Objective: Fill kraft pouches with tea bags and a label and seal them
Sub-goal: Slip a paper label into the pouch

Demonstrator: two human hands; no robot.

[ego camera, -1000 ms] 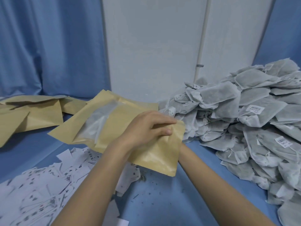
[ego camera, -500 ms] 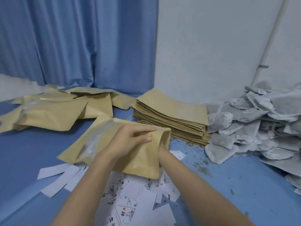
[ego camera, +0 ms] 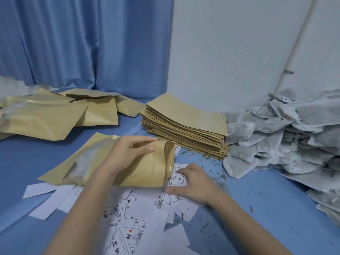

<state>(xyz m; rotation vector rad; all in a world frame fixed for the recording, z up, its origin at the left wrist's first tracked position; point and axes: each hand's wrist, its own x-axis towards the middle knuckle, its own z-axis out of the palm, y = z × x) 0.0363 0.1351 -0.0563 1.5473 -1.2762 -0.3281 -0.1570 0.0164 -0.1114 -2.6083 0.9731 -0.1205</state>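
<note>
A kraft pouch (ego camera: 143, 170) with a clear window lies on its side over scattered white labels (ego camera: 128, 205), its mouth gaping open to the right. My left hand (ego camera: 127, 151) grips the pouch's upper edge near the mouth. Just right of the mouth, my right hand (ego camera: 191, 183) rests flat on the labels, fingers spread on one label (ego camera: 179, 178). What is inside the pouch is hard to make out through the window.
A stack of flat empty pouches (ego camera: 185, 126) sits behind the hands. Tea bags (ego camera: 279, 133) are heaped at the right. Several filled pouches (ego camera: 49, 118) lie at the left. Tea crumbs dot the blue table (ego camera: 257, 199); curtain and wall stand behind.
My right hand has come out from behind the pouch's mouth and dropped onto the labels. The view has swung left and down, away from the tea bag heap.
</note>
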